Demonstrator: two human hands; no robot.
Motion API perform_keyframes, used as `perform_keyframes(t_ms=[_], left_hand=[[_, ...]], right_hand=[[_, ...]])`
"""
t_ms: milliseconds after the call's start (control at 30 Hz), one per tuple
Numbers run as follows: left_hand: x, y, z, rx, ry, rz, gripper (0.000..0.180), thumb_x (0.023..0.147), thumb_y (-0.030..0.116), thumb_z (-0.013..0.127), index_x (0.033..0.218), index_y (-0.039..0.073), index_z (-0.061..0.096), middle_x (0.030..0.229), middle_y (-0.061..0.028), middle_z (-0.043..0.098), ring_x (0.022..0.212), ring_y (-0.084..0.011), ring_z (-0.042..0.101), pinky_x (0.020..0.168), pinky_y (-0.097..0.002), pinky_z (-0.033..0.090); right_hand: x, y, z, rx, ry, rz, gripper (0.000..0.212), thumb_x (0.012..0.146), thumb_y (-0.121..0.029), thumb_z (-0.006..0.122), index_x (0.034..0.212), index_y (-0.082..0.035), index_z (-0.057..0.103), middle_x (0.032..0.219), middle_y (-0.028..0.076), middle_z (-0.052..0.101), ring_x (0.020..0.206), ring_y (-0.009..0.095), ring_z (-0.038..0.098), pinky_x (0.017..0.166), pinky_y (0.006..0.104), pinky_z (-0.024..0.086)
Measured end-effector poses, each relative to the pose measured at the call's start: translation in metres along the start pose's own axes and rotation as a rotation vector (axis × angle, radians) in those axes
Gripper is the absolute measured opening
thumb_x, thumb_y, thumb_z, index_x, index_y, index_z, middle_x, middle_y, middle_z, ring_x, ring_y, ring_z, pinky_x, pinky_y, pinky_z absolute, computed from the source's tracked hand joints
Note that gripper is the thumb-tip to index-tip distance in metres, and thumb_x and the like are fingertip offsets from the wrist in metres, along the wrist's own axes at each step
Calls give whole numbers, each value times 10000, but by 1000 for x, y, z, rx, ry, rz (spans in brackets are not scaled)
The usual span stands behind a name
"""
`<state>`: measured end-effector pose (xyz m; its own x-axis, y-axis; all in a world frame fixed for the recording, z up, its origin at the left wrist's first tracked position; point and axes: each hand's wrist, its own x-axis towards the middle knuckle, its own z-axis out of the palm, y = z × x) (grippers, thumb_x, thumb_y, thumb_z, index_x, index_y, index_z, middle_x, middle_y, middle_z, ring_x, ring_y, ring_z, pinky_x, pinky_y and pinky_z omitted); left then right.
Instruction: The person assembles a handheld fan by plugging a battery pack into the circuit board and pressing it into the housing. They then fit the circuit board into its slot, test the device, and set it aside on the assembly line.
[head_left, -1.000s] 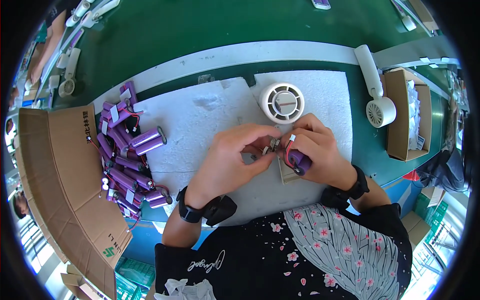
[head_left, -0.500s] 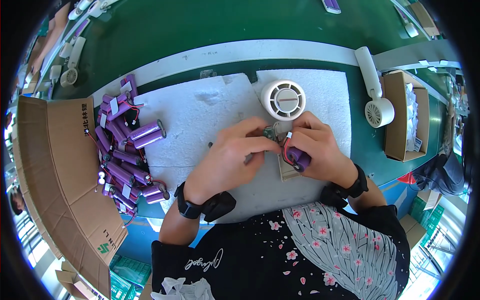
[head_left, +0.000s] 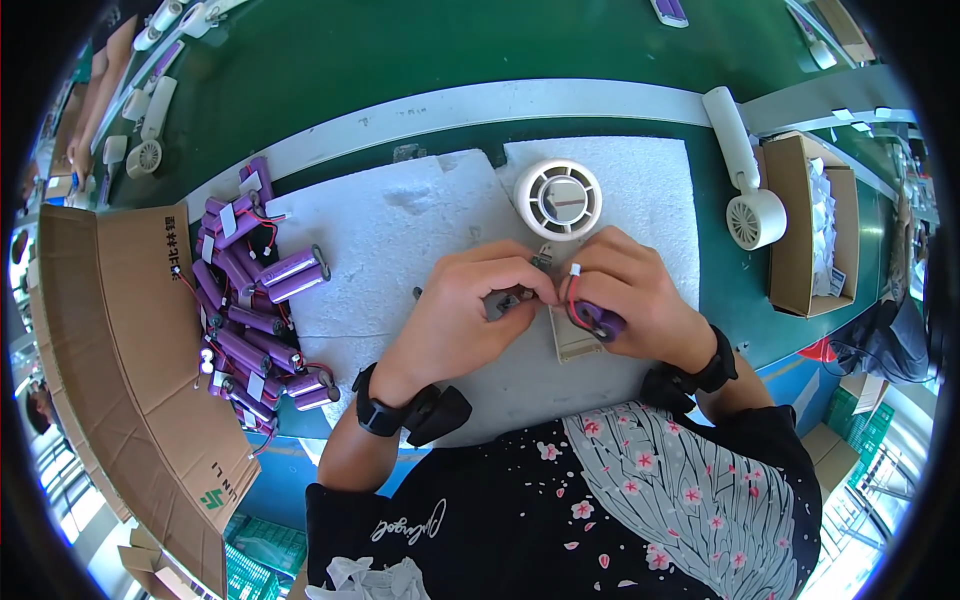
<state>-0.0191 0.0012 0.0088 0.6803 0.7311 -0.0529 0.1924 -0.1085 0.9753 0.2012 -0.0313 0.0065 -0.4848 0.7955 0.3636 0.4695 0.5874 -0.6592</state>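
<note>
My right hand (head_left: 630, 296) is closed around a purple battery pack (head_left: 603, 320). Red and black wires and a small white connector (head_left: 574, 270) stick up from the pack beside my fingers. My left hand (head_left: 470, 305) is closed, its fingertips pinched close to my right fingertips; a dark grey piece (head_left: 508, 300) shows between its fingers, too hidden to name. A white handheld fan (head_left: 558, 199) lies face up just beyond both hands. Part of a small circuit board (head_left: 542, 258) shows at its neck, and its opened pale handle shell (head_left: 575, 343) extends beneath my hands.
White foam sheets (head_left: 400, 215) cover the green bench under my hands. Many purple battery packs (head_left: 245, 345) are heaped at left by an open cardboard box (head_left: 140, 340). At right lie another white fan (head_left: 752, 215) and a carton of white-wrapped items (head_left: 800, 230).
My left fingers have curled inward, and the dark grey piece between them shows more. My right hand keeps hold of the battery pack. The whole view has shifted slightly.
</note>
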Motion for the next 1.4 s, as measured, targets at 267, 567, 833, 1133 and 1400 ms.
perform_keyframes(t_ms=[267, 567, 833, 1133, 1400], left_hand=[[2, 10, -3, -222, -16, -39, 241, 824, -56, 642, 1057, 4, 656, 941, -92, 624, 927, -171, 623, 790, -271, 517], [0, -1, -4, -164, -20, -20, 165, 869, 9, 670, 1032, -13, 663, 954, -88, 637, 846, -154, 636, 727, -266, 525], [0, 1, 0, -183, 116, -72, 113, 833, -15, 711, 942, -31, 681, 909, -90, 656, 788, -144, 649, 681, -245, 539], [-2, -2, 2, -162, 127, -134, 127, 816, -38, 718, 940, -35, 690, 907, -91, 663, 830, -153, 658, 693, -259, 557], [-2, 2, -7, -322, 22, -136, 300, 823, -134, 638, 1097, -15, 654, 976, -88, 636, 943, -171, 648, 839, -287, 556]], right_hand=[[1, -10, -11, 58, -30, -83, 305, 626, -251, 851, 788, -101, 641, 713, 36, 530, 568, 199, 530, 465, 304, 408], [0, -10, -11, -27, 10, -25, 267, 657, -189, 821, 869, -93, 689, 739, 39, 586, 545, 188, 567, 460, 293, 432], [-1, -11, -6, -107, 93, 176, 203, 710, -36, 759, 902, -60, 701, 774, 68, 614, 558, 194, 598, 479, 282, 458], [0, -13, -3, -71, 22, 209, 189, 722, -47, 774, 900, -84, 722, 783, 58, 585, 583, 176, 596, 492, 274, 459], [-2, -9, -9, -77, 7, 152, 197, 704, -63, 790, 887, -102, 726, 791, 49, 554, 588, 161, 572, 499, 269, 448]])
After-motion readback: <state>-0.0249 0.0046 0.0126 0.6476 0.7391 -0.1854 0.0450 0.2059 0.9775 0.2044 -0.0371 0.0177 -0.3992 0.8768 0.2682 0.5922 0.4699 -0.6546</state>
